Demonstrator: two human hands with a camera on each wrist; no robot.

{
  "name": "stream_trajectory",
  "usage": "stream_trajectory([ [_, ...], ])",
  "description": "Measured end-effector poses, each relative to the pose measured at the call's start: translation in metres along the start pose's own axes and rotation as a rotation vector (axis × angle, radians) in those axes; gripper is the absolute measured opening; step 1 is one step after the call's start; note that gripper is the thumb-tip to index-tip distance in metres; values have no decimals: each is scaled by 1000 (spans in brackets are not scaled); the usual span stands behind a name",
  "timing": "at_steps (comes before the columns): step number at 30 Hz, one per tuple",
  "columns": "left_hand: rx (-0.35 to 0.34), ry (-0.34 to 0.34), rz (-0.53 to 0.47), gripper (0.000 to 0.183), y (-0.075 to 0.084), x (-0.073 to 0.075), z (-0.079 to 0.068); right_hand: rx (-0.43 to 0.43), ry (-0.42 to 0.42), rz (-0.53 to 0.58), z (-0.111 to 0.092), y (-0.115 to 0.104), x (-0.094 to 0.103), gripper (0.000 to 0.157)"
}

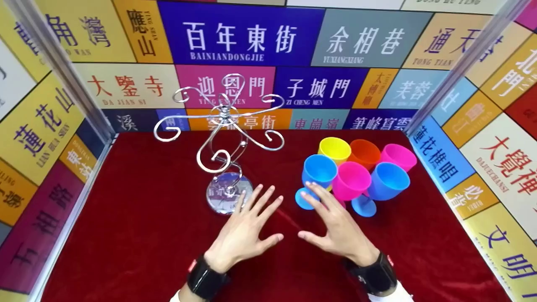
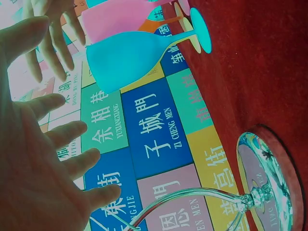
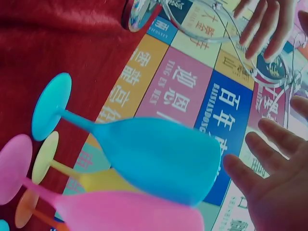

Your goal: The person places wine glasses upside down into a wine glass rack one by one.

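Note:
My left hand (image 1: 245,230) hovers, fingers spread, in front of the round mirrored base (image 1: 224,201) of a chrome rack with curled arms (image 1: 224,115). It holds nothing. My right hand (image 1: 342,226) is spread too, its fingertips overlapping the left blue goblet (image 1: 319,170) in the head view; in the right wrist view a fingertip comes close to that goblet's rim. Around it stand a pink goblet (image 1: 351,180), another blue goblet (image 1: 388,182), a yellow goblet (image 1: 334,149), a red-orange goblet (image 1: 365,153) and a second pink goblet (image 1: 398,156), all upright.
A dark red cloth (image 1: 147,235) covers the table. Upright panels printed with coloured Chinese signs (image 1: 241,37) enclose the back and both sides, with clear posts (image 1: 457,71) at the corners. The rack's arms reach outward above its base.

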State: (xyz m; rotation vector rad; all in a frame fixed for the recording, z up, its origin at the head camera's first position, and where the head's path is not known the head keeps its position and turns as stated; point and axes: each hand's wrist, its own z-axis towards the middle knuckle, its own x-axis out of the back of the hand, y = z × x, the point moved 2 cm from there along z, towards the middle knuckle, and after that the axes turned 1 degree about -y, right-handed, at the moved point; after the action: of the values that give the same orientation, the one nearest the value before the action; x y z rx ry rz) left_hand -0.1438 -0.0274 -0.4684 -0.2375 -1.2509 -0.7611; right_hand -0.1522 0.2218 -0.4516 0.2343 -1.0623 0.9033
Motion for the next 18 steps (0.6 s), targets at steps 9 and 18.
stream_trajectory([
  [9, -27, -29, -39, 80, 5, -5, 1, -26, 143, 47, -16, 20, 34, 87],
  [18, -27, -51, -48, 80, 9, -7, 2, -53, 365, 68, -30, 45, 68, 84],
])
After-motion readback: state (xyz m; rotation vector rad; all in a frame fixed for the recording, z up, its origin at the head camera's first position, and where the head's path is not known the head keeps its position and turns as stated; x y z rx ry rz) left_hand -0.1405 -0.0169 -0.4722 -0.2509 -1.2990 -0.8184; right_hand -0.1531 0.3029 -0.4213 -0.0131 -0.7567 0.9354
